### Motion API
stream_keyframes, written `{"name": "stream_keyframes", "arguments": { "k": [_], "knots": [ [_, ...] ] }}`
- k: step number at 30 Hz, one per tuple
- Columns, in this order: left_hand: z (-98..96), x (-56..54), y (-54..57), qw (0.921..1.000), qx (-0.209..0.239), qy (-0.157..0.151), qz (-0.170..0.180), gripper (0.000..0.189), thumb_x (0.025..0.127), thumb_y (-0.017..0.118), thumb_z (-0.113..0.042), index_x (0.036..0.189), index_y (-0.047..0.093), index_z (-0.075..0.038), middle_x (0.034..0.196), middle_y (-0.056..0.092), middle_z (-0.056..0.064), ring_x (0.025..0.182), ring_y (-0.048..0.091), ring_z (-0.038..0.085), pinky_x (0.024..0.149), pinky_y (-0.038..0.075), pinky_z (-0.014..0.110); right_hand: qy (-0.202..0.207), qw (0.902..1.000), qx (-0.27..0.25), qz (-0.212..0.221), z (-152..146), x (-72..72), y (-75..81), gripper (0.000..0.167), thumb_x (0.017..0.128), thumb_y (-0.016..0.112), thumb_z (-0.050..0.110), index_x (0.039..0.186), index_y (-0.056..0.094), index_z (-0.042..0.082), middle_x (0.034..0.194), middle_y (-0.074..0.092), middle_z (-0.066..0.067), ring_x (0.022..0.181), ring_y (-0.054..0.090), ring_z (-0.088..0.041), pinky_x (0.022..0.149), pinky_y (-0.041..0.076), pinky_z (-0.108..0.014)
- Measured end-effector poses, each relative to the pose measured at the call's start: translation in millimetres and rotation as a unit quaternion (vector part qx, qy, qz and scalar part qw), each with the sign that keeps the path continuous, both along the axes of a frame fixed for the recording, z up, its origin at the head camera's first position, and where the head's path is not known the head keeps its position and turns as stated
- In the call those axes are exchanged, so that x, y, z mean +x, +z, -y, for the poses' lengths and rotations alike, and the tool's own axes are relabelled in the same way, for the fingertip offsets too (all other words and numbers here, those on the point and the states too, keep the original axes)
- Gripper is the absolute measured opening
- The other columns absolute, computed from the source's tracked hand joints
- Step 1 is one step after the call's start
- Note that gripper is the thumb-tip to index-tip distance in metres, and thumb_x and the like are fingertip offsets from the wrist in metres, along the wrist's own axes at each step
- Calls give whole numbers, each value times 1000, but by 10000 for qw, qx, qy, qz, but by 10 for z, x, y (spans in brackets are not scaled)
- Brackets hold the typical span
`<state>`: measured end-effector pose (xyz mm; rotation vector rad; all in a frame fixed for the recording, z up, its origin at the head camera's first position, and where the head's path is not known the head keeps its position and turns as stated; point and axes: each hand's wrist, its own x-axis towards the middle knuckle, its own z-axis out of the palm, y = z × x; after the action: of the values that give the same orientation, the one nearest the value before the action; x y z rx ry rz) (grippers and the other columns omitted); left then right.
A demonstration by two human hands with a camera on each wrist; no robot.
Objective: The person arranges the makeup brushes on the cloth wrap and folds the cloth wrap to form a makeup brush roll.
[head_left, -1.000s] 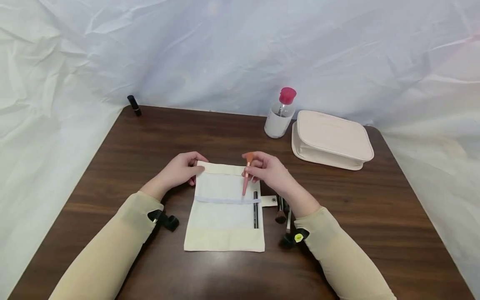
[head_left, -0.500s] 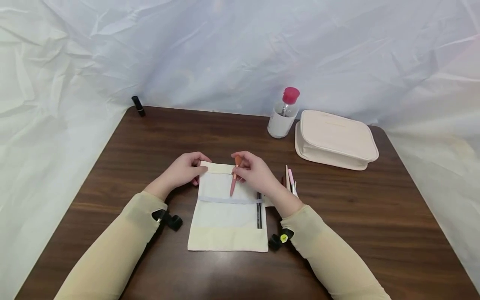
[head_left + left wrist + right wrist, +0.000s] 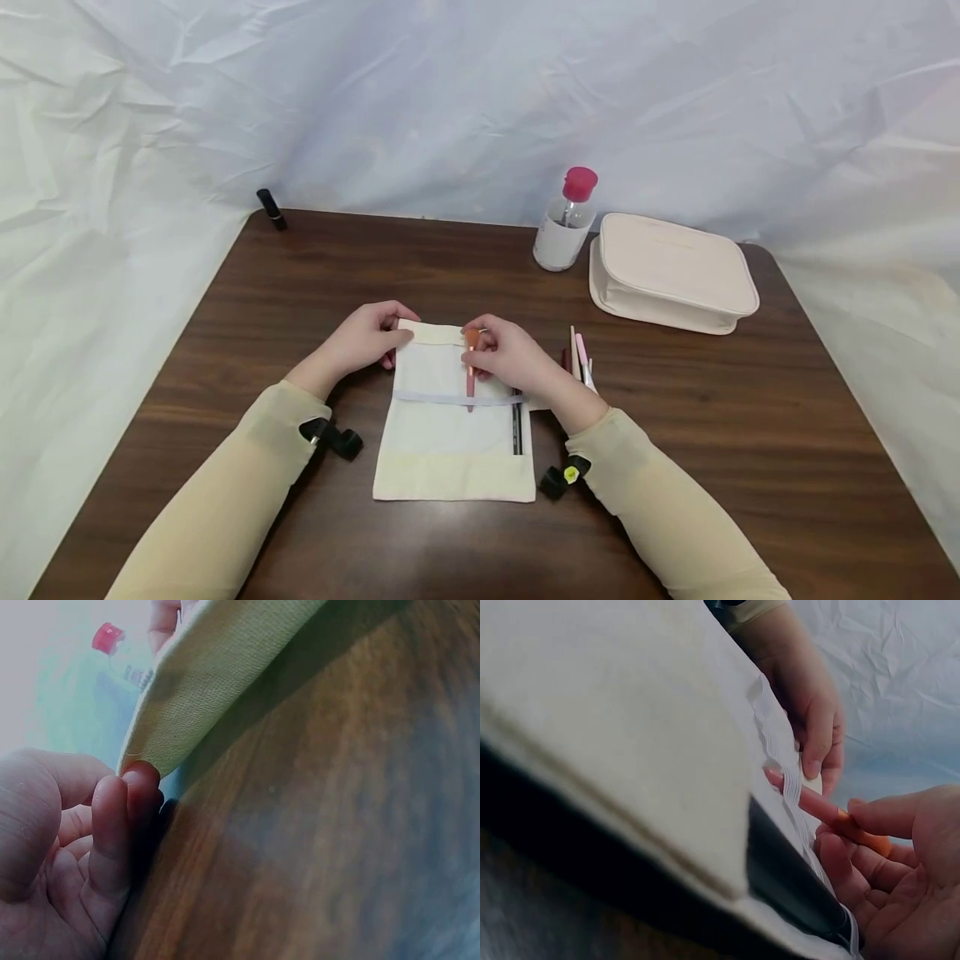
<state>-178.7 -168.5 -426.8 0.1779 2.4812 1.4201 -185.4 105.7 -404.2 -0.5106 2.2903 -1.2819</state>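
A cream cloth brush roll (image 3: pixel 453 477) lies unfolded on the table, with an elastic band (image 3: pixel 427 399) across it. My left hand (image 3: pixel 367 337) pinches its far left corner; the left wrist view shows thumb and fingers on the fabric edge (image 3: pixel 214 679). Between thumb and fingers, my right hand (image 3: pixel 513 354) holds a makeup brush with orange bristles (image 3: pixel 472 337) and a pink handle. In the right wrist view the pink handle (image 3: pixel 817 803) runs beneath the elastic, its tip showing past it. A slim dark stick (image 3: pixel 517 433) sits under the band at the roll's right side.
Several brushes (image 3: pixel 581 358) lie to the right, partly hidden behind the right forearm. A pale zip case (image 3: pixel 675 267) and a clear bottle with a red cap (image 3: pixel 564 225) stand at the back right. A black tube (image 3: pixel 272 208) stands at the far left corner.
The right hand has moved left across the roll with the makeup brush, then slightly nearer, and the handle now passes under the elastic. The left hand keeps its grip on the corner.
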Motion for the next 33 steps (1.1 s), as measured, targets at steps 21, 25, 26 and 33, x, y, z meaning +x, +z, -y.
{"name": "stream_keyframes", "arguments": {
  "k": [21, 25, 26, 33],
  "knots": [
    [-15, -12, 12, 10000, -63, -24, 0, 23, 101, 64, -18, 123, 67, -12, 83, 67, 11, 58, 63, 26, 57, 59, 35, 570, 9960, 464, -509, -82, 28, -34, 6, 92, 79, 21, 97, 77, 22, 88, 73, 6, 83, 65, -14, 75, 53, -29],
    [-18, -7, 19, 10000, -78, 10, 11, 23, 100, 64, -18, 122, 67, -12, 82, 67, 11, 58, 63, 26, 57, 59, 35, 662, 9955, 444, -505, -65, 42, -35, 7, 93, 78, 18, 100, 76, 20, 90, 73, 5, 86, 66, -14, 78, 54, -29],
    [-19, -5, 20, 10000, -82, 17, 24, 23, 100, 64, -18, 122, 67, -12, 82, 67, 11, 58, 63, 26, 57, 59, 35, 693, 9953, 449, -512, -59, 47, -34, 8, 93, 78, 18, 101, 76, 19, 91, 73, 5, 86, 66, -14, 79, 54, -29],
    [-14, 7, 4, 10000, -63, 38, 17, 23, 100, 65, -18, 122, 67, -13, 83, 67, 11, 58, 63, 26, 57, 60, 36, 555, 9962, 397, -538, 1, 91, -39, 8, 94, 76, 14, 101, 77, 17, 89, 73, 5, 85, 65, -12, 80, 54, -28]
  ]
}}
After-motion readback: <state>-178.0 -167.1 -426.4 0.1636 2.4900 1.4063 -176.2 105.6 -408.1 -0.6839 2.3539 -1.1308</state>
